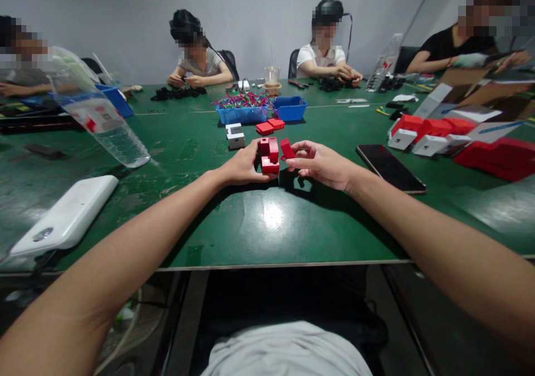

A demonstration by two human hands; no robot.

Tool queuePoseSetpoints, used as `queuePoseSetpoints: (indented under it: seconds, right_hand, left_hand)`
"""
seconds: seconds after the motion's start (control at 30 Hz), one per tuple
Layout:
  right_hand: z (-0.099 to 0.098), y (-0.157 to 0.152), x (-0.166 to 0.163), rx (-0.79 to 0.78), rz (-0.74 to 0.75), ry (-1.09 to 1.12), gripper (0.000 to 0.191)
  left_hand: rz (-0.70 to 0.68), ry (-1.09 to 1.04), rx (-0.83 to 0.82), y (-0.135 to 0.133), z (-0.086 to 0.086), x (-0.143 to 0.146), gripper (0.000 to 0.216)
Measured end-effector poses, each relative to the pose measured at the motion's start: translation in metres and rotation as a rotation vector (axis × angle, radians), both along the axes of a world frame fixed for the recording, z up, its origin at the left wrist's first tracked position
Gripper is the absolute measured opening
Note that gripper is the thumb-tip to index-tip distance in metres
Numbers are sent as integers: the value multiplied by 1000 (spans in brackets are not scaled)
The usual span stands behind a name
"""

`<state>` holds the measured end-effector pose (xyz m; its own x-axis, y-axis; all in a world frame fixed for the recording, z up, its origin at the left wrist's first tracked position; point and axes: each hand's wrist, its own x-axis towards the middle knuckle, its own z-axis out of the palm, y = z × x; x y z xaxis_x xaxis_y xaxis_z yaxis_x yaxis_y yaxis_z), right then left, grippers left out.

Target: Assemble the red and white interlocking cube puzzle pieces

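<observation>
So, both hands are out over the middle of the green table (267, 231), working on some red interlocking blocks. The left hand (240, 167) is curled around a red block cluster (270, 156), thumb and fingers pinching its left side, with the bottom of it resting on or just above the table. It looks like a few pieces are already fitted together there, standing upright with a gap at the top.

The right hand (321, 164) has a small red piece (287, 149) pinched between thumb and fingertips, the other fingers loosely curled. That piece sits just beside the cluster's right edge. I can't tell if it's touching, but it isn't seated in it yet.

My read is that this is somewhere in the middle: part of the thing is built and at least this one piece is not in. Two loose red pieces (270, 126) and some white blocks (235, 136) lie further back, untouched, in front of a blue bin of coloured wires (242, 114).

Off to the right there's a dark phone (390, 168) lying flat and a pile of red and white boxes (434, 133). A tipped plastic bottle (100, 120) is on the left, and other people are working at the far side.
</observation>
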<state>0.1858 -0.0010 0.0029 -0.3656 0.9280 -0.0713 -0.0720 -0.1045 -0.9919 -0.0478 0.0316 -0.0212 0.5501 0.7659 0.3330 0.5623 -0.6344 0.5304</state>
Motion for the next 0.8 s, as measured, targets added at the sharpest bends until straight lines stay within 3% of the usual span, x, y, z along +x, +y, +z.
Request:
queuePoseSetpoints:
  seconds: [0.3, 0.5, 0.8]
  right_hand:
    - [5, 2, 3, -63, -63, 190, 49]
    - [2, 3, 2, -73, -34, 230, 33]
    - [2, 4, 2, -38, -41, 210, 39]
  left_hand:
    - [-4, 24, 0, -1, 0, -1, 92]
    - [-14, 16, 17, 0, 0, 0, 91]
    - [-7, 21, 5, -1, 1, 0, 91]
